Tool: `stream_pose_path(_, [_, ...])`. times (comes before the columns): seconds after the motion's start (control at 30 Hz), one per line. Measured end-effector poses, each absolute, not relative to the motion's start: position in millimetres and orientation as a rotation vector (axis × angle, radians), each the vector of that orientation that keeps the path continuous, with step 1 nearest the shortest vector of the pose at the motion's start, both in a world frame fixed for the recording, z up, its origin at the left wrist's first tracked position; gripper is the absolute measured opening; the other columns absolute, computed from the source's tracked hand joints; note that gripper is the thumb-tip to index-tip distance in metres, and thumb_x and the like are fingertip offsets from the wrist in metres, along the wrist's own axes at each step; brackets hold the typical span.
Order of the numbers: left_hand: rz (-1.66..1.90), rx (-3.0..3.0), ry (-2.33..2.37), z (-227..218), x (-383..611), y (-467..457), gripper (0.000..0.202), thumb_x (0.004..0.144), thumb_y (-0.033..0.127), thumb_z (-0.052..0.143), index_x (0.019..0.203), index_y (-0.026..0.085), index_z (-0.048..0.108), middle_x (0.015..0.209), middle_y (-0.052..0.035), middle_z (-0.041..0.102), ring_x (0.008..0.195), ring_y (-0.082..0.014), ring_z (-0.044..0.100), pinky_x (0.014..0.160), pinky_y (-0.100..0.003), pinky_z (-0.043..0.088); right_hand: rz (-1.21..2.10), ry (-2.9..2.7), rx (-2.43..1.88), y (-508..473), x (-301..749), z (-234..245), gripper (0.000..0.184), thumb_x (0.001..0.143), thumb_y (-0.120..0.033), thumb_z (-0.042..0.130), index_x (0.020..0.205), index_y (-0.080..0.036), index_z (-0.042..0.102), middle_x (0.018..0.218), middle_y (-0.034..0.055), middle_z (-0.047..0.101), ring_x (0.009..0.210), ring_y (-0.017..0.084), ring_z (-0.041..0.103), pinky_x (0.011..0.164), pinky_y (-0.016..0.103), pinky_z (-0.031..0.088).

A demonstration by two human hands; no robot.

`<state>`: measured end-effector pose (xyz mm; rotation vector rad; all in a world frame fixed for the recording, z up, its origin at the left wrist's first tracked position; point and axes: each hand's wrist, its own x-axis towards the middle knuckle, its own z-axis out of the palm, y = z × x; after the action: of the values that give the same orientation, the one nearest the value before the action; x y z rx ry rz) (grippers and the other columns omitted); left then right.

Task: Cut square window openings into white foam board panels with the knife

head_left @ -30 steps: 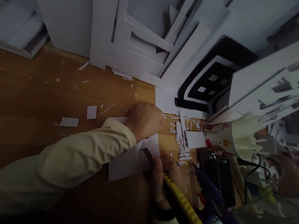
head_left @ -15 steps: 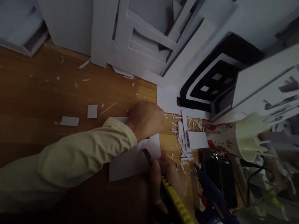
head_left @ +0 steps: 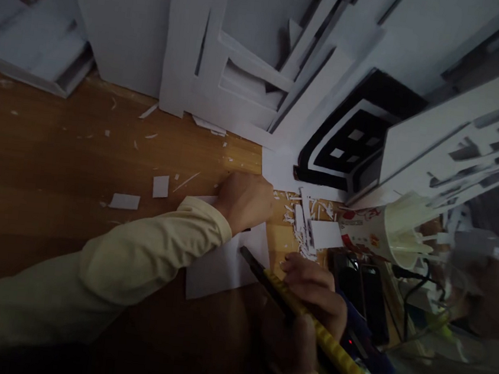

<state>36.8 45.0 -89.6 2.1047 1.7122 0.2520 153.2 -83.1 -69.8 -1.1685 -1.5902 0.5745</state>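
Observation:
My left hand, in a pale yellow sleeve, is closed and presses down on the far edge of a white foam sheet lying on the wooden table. My right hand grips a yellow utility knife. Its dark blade tip rests over the right side of the sheet. The sheet's middle is partly hidden by my left arm.
White cut-out foam boards and a black-and-white model piece lean at the back. Foam scraps and small offcuts litter the table. A paper cup with sticks, dark phones and cables crowd the right side.
My right hand has shifted and turned over the knife, pulling the handle back toward me. The blade tip stays at the sheet. My left hand has stayed in place.

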Motion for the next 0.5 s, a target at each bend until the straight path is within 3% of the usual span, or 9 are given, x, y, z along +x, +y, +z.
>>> stream_pose_path(0.07, [0.269,2.105,1.699,-90,36,45,0.040,0.093,0.026,0.044,0.099,0.007,0.079,0.097,-0.0212,0.076,0.094,-0.0323,0.071,0.078,-0.040,0.052,0.654,-1.410,-1.021,-87,143,-66,0.026,0.098,-0.037,0.044,0.075,-0.026,0.048,0.061,-0.0028,0.042,0.057,0.017,0.048,0.068,0.039,0.048])
stream_pose_path(0.17, [0.275,2.116,1.687,-91,36,44,0.039,0.092,0.025,0.045,0.100,0.009,0.079,0.097,-0.0203,0.076,0.095,-0.0328,0.071,0.078,-0.040,0.052,0.772,-1.324,-1.021,-93,132,-66,0.037,0.098,-0.034,0.041,0.063,-0.023,0.033,0.052,-0.0053,0.028,0.045,0.014,0.033,0.057,0.034,0.041])
stream_pose_path(0.33, [0.262,2.110,1.697,-92,36,44,0.037,0.092,0.025,0.046,0.097,0.009,0.079,0.094,-0.0195,0.076,0.092,-0.0310,0.071,0.075,-0.038,0.052,0.778,-1.235,-1.053,-93,130,-67,0.040,0.094,-0.028,0.044,0.059,-0.020,0.025,0.050,-0.0053,0.024,0.044,0.012,0.028,0.056,0.033,0.038])
stream_pose_path(0.5, [0.283,2.144,1.730,-94,37,43,0.037,0.091,0.025,0.047,0.092,0.008,0.079,0.090,-0.0193,0.076,0.087,-0.0282,0.071,0.072,-0.035,0.051,0.792,-1.293,-0.995,-96,136,-69,0.037,0.092,-0.029,0.047,0.060,-0.021,0.031,0.052,-0.0057,0.029,0.045,0.012,0.028,0.059,0.034,0.038])
